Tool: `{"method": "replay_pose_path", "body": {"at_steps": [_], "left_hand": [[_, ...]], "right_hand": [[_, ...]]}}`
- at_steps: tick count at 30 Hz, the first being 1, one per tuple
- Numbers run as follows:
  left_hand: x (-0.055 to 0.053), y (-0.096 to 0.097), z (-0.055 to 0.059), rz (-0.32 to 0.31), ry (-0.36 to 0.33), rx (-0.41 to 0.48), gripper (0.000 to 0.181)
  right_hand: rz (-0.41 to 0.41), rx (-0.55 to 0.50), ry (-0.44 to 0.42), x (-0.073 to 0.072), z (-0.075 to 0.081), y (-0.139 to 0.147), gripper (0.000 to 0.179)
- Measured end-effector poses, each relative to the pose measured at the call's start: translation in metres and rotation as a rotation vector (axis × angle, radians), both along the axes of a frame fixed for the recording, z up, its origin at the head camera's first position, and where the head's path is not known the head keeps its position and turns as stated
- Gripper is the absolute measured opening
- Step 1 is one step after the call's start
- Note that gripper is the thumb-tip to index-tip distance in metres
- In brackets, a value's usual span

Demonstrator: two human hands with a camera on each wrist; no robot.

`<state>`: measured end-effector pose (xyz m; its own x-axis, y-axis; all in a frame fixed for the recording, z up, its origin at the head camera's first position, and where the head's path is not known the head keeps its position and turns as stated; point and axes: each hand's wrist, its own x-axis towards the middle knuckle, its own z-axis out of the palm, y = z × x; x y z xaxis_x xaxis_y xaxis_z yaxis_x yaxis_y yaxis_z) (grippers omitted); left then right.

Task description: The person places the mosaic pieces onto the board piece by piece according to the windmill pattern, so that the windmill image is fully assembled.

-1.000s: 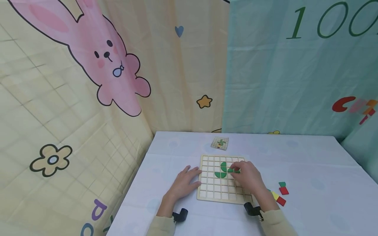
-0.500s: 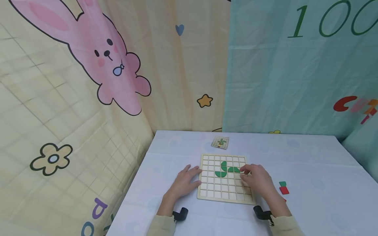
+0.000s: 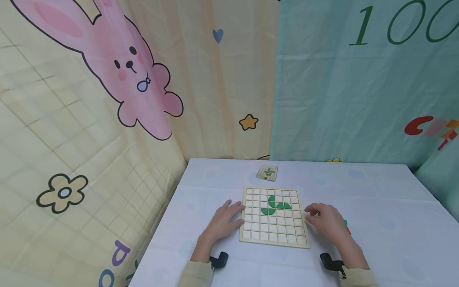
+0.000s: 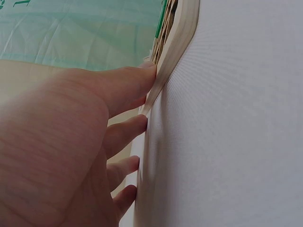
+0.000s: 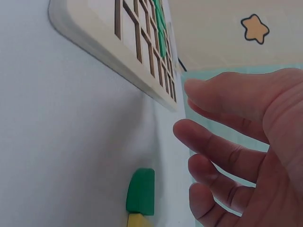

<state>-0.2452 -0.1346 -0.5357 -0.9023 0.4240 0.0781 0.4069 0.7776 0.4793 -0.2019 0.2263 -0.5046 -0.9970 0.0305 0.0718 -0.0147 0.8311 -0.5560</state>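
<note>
A square wooden grid board (image 3: 255, 229) lies on the table, with green rounded pieces (image 3: 284, 205) set in its upper middle cells. My left hand (image 3: 222, 221) rests on the table at the board's left side; in the left wrist view its thumb and fingertips touch the wooden edge. To the right of the board is my right hand (image 3: 327, 223), fingers loosely bent with nothing between them. In the right wrist view a loose green piece (image 5: 141, 191) and a yellow piece (image 5: 138, 221) lie on the cloth below that hand.
A small pattern card (image 3: 267, 173) lies behind the board, showing a coloured grid figure. Beyond the right hand, a red piece (image 3: 349, 230) shows, partly covered by the wrist. Printed curtains (image 3: 229, 79) hang behind and left of the white-covered table.
My right hand has let go of a green piece, which now sits in the board's grid, and has moved right, off the board. The left hand has stayed in place.
</note>
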Motion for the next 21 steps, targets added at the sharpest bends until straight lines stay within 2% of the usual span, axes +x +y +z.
{"method": "replay_pose_path", "body": {"at_steps": [10,21], "left_hand": [[-0.001,0.001,-0.002,0.003,0.002,-0.003,0.052],[-0.002,0.000,-0.001,-0.002,-0.001,-0.014,0.052]], "right_hand": [[-0.031,-0.003,-0.009,0.005,-0.005,0.025,0.025],[-0.065,0.024,-0.147,0.007,-0.003,0.039,0.031]]}}
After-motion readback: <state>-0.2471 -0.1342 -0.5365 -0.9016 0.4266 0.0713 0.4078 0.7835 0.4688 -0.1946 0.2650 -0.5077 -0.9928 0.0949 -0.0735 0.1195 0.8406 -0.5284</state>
